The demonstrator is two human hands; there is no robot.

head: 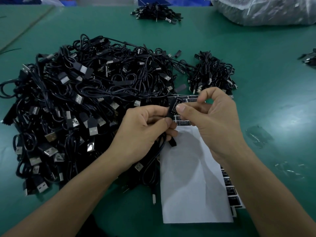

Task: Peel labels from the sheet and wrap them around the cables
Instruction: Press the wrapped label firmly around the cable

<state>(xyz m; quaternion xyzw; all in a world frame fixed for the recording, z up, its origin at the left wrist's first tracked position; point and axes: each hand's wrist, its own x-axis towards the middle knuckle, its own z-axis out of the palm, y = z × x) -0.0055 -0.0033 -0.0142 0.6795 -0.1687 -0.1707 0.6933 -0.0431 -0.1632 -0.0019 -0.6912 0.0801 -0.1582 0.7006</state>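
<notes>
My left hand [145, 129] grips a black cable [160, 147] whose loop hangs down over the sheet. My right hand [215, 117] pinches a black label [173, 106] printed "LED CONTROLLER" between thumb and forefinger, right at the cable part held by the left fingers. Under both hands lies the white label sheet [191, 185]; most of it is bare backing, with black labels left along its far end and right edge.
A big heap of black USB cables [77, 108] fills the green table [273, 93] to the left. A smaller cable bundle [212, 74] lies beyond the sheet, another pile [157, 11] at the far edge. A clear plastic bag [266, 9] sits far right.
</notes>
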